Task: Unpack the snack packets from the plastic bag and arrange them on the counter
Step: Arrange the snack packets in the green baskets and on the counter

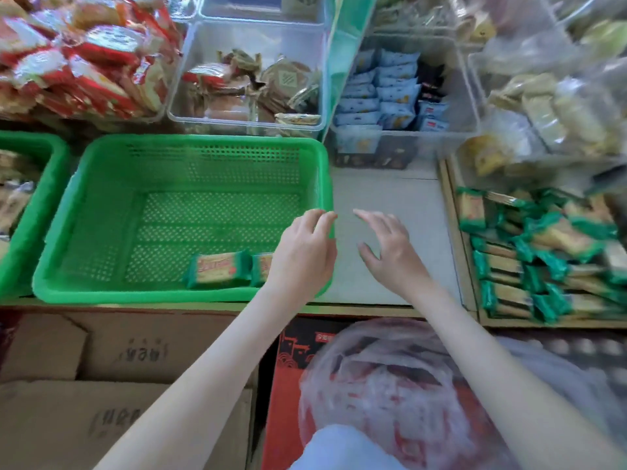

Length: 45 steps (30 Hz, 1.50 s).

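Left hand [302, 252] loosely curled at right rim of basket [135, 295]; contact unclear. Right hand [390, 249] spread, fingers apart, above counter [390, 195]. Bag [390, 385] below counter's front edge; two packets [219, 269] lie in basket.

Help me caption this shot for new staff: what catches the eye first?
A big green basket at centre-left, holding just two green-ended snack packets near its front. The left hand and right hand hover open by its right rim, with a translucent plastic bag nearer the camera.
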Each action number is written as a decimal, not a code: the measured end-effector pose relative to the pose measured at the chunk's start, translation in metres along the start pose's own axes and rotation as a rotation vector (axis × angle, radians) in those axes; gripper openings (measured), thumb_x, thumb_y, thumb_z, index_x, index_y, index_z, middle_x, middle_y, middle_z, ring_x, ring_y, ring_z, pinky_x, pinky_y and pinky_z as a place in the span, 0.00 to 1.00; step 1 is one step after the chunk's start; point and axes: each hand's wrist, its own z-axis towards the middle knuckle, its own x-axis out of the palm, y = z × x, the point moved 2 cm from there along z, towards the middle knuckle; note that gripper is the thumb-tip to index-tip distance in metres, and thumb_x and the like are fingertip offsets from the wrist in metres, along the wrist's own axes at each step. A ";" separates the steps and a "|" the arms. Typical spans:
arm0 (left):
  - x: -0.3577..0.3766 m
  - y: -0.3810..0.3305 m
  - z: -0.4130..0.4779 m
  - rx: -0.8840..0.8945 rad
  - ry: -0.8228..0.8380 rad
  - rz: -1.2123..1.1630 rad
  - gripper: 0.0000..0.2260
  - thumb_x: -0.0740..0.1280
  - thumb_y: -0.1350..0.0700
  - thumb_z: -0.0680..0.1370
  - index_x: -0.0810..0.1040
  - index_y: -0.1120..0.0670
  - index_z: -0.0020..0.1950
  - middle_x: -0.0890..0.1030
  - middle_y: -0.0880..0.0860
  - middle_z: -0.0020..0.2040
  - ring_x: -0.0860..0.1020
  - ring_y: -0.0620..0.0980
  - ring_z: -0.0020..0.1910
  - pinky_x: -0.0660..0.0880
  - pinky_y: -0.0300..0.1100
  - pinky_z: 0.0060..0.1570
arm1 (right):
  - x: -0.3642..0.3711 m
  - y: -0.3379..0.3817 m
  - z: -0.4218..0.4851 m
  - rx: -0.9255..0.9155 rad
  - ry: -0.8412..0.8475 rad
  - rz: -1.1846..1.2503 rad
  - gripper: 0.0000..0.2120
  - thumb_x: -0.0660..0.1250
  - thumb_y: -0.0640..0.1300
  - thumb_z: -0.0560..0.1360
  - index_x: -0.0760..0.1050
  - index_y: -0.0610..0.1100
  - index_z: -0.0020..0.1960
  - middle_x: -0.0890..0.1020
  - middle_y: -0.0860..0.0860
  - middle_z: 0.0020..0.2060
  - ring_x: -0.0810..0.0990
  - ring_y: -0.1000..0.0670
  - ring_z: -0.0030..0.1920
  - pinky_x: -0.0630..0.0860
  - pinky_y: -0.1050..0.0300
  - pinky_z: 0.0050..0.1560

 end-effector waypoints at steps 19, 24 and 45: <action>0.277 -0.244 0.059 0.322 0.599 0.434 0.40 0.66 0.37 0.74 0.56 0.56 0.78 0.62 0.62 0.75 0.61 0.61 0.73 0.51 0.59 0.73 | -0.171 -0.317 -0.128 0.530 0.025 -0.363 0.37 0.64 0.62 0.75 0.57 0.44 0.75 0.57 0.45 0.76 0.53 0.44 0.75 0.51 0.45 0.73; 0.283 -0.246 0.070 0.276 0.601 0.519 0.45 0.64 0.34 0.74 0.47 0.56 0.79 0.55 0.59 0.77 0.53 0.58 0.76 0.43 0.60 0.73 | -0.184 -0.323 -0.109 0.505 -0.064 -0.410 0.26 0.65 0.58 0.75 0.65 0.42 0.64 0.70 0.44 0.65 0.65 0.42 0.65 0.62 0.47 0.63; 0.263 -0.254 0.083 0.246 0.495 0.537 0.35 0.69 0.43 0.72 0.60 0.59 0.71 0.68 0.55 0.64 0.69 0.55 0.61 0.68 0.46 0.61 | -0.171 -0.282 -0.160 0.489 -0.228 -0.156 0.28 0.70 0.46 0.73 0.65 0.37 0.69 0.73 0.41 0.62 0.68 0.41 0.62 0.64 0.47 0.61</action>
